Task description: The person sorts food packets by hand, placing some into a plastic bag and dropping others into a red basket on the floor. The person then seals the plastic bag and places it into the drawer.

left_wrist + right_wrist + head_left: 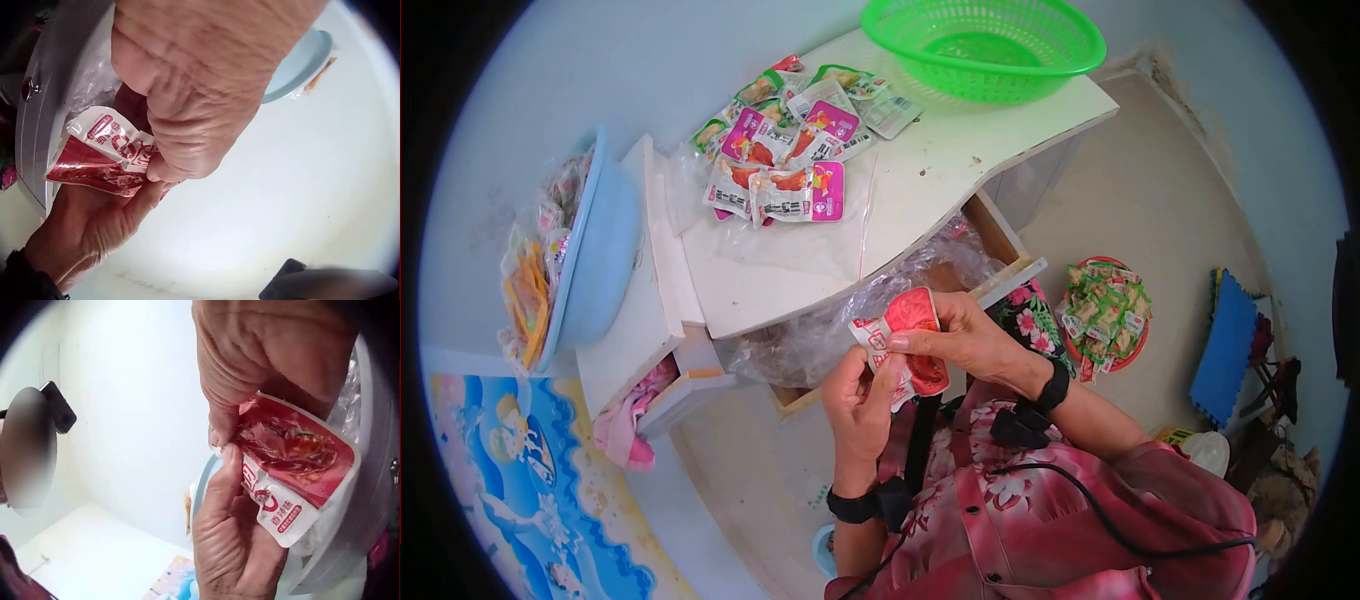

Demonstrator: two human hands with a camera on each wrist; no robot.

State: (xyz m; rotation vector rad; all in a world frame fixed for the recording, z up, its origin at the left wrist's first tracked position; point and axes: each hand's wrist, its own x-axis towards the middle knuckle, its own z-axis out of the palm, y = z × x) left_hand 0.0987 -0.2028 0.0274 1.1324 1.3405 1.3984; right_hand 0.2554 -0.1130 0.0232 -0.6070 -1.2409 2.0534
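Observation:
Both hands hold one red-and-white snack packet [915, 312] in front of the body, above the pulled-out drawer. My left hand [860, 405] pinches its white printed part, thumb on top. On the red part, my right hand [975, 345] grips with the thumb across the front. Seen from the left wrist, the thumb tips meet at the edge of the packet [94, 165], whose white corner is creased. In the right wrist view the packet [300, 450] shows a clear window with dark reddish food inside. Some fingers are hidden behind it.
A white table [800, 275] bears a pile of snack packets [800, 195] and a green basket [990, 85]. Clear plastic fills the open drawer [1000, 240]. A blue basin [605, 260] with packets stands left. On the floor at right is a red basket [1142, 350] of green packets.

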